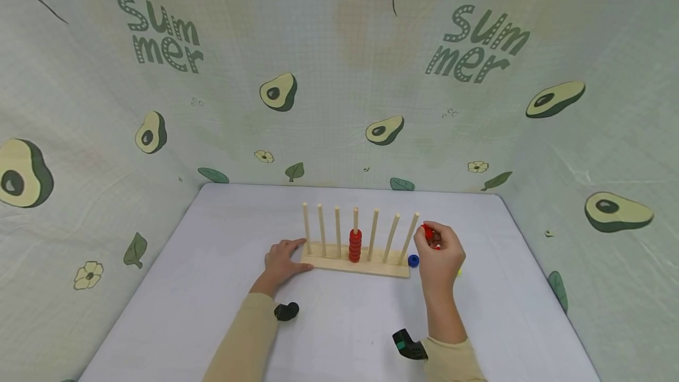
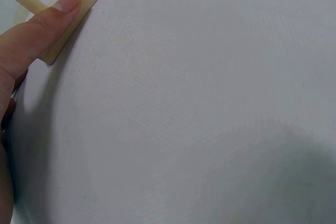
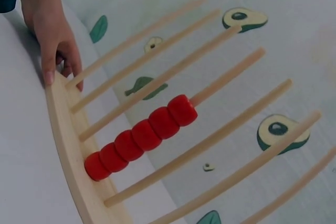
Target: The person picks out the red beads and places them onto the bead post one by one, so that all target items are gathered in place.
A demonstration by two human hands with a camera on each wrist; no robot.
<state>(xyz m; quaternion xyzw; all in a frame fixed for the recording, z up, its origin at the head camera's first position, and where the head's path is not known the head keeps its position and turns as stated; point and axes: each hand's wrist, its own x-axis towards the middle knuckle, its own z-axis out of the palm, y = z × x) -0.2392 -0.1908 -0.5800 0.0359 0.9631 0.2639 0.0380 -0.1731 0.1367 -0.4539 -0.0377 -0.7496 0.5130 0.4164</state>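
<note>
A wooden peg rack [image 1: 339,264] with several upright pegs stands on the table. A stack of red beads [image 1: 355,246] sits on its middle peg, seen close up in the right wrist view. My left hand [image 1: 280,259] grips the rack's left end, thumb [image 2: 67,4] on the front edge and fingers behind. At the rack's right end, my right hand [image 1: 443,255] pinches a red bead [image 1: 427,232] between thumb and fingertips, near the top of the rightmost peg. That bead is out of sight in the right wrist view.
A blue bead [image 1: 413,260] lies by the rack's right end. More red [image 1: 437,247] and a bit of yellow [image 1: 459,273] show from behind my right hand, mostly hidden. A patterned cloth [image 1: 329,75] surrounds the white table [image 1: 339,323] at the back and sides.
</note>
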